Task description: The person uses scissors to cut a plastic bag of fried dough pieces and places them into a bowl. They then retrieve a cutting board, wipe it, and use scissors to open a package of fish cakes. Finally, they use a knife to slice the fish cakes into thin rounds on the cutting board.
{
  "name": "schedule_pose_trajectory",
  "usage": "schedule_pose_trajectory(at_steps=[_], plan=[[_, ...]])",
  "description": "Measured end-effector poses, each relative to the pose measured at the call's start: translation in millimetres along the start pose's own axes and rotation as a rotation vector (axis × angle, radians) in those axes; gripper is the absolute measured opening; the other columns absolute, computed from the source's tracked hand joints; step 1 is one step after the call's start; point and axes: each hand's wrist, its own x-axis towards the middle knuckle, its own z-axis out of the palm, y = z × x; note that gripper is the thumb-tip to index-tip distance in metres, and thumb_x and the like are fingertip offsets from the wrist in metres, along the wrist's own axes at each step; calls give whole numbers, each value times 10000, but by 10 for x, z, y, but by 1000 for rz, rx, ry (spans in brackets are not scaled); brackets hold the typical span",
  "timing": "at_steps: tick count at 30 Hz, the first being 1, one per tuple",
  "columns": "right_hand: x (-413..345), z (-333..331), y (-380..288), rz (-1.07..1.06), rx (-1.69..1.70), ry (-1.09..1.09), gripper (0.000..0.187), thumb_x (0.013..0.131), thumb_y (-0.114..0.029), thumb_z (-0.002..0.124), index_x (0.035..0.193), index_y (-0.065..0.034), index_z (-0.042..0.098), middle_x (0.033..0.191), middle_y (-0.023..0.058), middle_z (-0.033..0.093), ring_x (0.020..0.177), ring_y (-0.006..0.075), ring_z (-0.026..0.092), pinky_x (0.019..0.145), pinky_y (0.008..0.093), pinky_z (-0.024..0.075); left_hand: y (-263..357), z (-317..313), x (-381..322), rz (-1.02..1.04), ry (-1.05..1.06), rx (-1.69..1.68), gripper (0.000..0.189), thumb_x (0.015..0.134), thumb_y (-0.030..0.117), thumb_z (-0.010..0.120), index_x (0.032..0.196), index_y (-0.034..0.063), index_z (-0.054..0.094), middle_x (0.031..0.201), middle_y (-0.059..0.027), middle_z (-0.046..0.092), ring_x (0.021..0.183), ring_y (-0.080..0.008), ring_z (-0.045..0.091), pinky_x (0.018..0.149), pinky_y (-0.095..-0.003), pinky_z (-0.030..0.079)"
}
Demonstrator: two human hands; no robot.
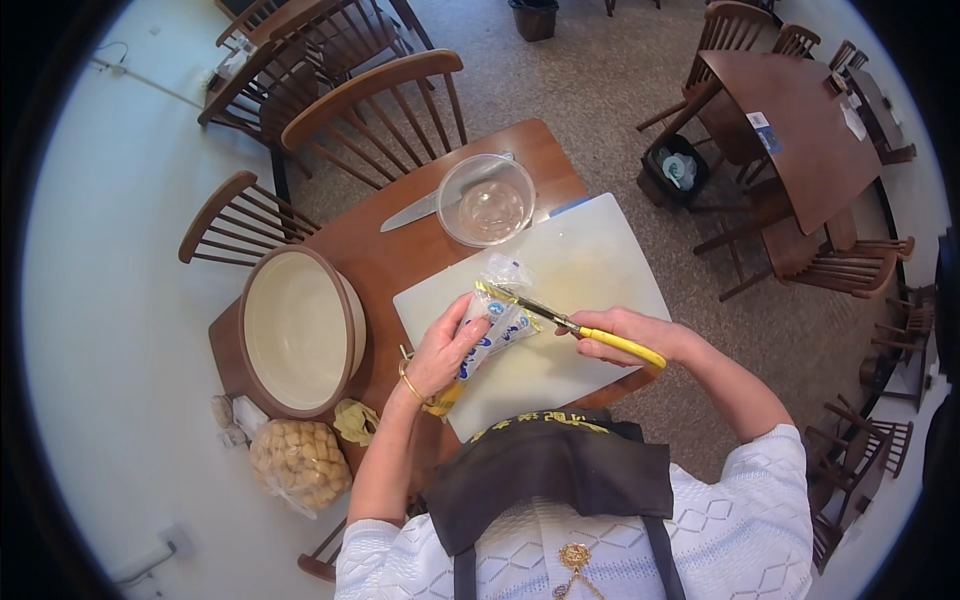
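Observation:
My left hand [446,349] grips a clear plastic packet [491,330] with blue and yellow print, holding it over a white cutting board [600,262]. In my right hand [637,334] is a pair of scissors [619,345] with yellow handles. Their dark blades lie across the packet near its upper end. The blades look close together; whether they have cut through the plastic I cannot tell. The packet bears writing, and its contents are hard to make out.
Beyond the board stand a clear plastic tub [487,202] and a knife [411,214]. A large cream basin [300,330] with a brown rim is at the left. Near it lie a crumpled yellowish cloth [355,421] and a bag of tan chunks [300,461]. Wooden chairs [375,97] border the table.

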Motion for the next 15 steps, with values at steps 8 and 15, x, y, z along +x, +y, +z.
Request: schedule_pose_trajectory(at_steps=[8, 15], plan=[[12, 15, 37, -86, -272, 124, 580, 1013, -438, 514, 1407, -23, 424, 1120, 186, 566, 1048, 328, 579, 917, 415, 473, 40, 48, 7, -50, 93, -99, 395, 1042, 284, 535, 1355, 45, 502, 925, -7, 632, 650, -67, 570, 569, -221, 470], [36, 4, -294, 56, -311, 119, 619, 1000, -447, 545, 1419, -9, 422, 1224, 230, 559, 1168, 382, 546, 991, 428, 446, -10, 112, 57, -41, 42, -57, 395, 1047, 279, 527, 1373, 63, 472, 926, -14, 606, 628, -83, 583, 558, -234, 492]])
